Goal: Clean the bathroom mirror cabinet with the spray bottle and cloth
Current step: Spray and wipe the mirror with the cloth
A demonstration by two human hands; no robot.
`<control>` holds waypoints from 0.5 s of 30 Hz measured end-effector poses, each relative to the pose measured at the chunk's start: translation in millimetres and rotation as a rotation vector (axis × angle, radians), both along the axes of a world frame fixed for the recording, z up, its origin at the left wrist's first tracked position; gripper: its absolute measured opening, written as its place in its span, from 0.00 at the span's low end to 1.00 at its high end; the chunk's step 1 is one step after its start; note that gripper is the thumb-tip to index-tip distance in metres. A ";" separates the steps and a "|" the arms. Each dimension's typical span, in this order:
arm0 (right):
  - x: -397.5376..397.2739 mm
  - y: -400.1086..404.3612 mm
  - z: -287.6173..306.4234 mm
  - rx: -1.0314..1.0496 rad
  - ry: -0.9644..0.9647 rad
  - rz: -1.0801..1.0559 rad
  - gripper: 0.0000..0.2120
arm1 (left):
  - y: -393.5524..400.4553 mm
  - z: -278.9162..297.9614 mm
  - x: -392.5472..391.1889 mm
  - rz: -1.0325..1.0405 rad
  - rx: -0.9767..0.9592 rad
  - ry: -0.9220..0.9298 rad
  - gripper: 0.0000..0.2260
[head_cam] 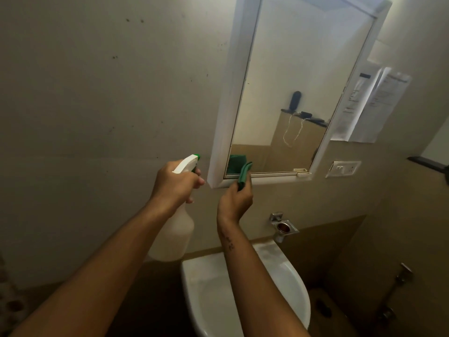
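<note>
Beige tiled wall (97, 93), white mirror cabinet (233, 93) above sink (218, 276); posted papers (379, 103) unreadable. Left hand (176, 186) grips spray bottle (175, 237), right hand (235, 200) pinches green cloth (244, 175).

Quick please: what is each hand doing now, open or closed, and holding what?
Left hand: closed around the neck of the spray bottle.
Right hand: closed on the green cloth, at the mirror cabinet's bottom edge.
</note>
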State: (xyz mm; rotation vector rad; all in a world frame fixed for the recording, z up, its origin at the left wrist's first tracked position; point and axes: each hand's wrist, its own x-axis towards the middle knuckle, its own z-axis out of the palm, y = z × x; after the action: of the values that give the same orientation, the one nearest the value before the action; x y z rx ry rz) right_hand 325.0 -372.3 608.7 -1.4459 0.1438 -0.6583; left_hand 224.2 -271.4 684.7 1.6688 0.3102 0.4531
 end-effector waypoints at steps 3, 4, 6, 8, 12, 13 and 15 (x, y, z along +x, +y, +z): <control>-11.9 14.8 1.1 0.029 -0.001 0.026 0.23 | 5.1 0.3 -7.8 0.026 0.008 -0.001 0.07; -15.0 19.2 0.1 0.030 0.000 0.030 0.23 | 6.4 0.2 -10.1 0.030 0.010 -0.002 0.07; -22.6 29.5 -1.4 0.029 0.003 0.044 0.23 | 9.5 -0.4 -14.0 0.036 0.020 0.000 0.07; -29.9 38.5 -2.6 0.029 0.000 0.060 0.23 | 12.1 -1.3 -17.4 0.046 0.028 0.002 0.07; -39.4 47.9 -1.4 0.046 -0.008 0.088 0.24 | 15.8 -2.0 -23.0 0.063 0.028 0.010 0.07; -41.5 48.4 0.6 0.056 -0.003 0.095 0.24 | 16.1 -1.7 -24.1 0.067 0.025 0.010 0.07; -44.8 45.8 1.2 0.079 0.002 0.115 0.23 | 15.1 0.3 -26.2 0.074 0.017 0.012 0.07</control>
State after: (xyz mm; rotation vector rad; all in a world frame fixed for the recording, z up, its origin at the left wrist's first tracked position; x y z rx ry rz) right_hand 280.2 -326.5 609.9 -1.3686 0.0864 -0.5512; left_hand 198.0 -256.3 685.0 1.6809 0.3782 0.5023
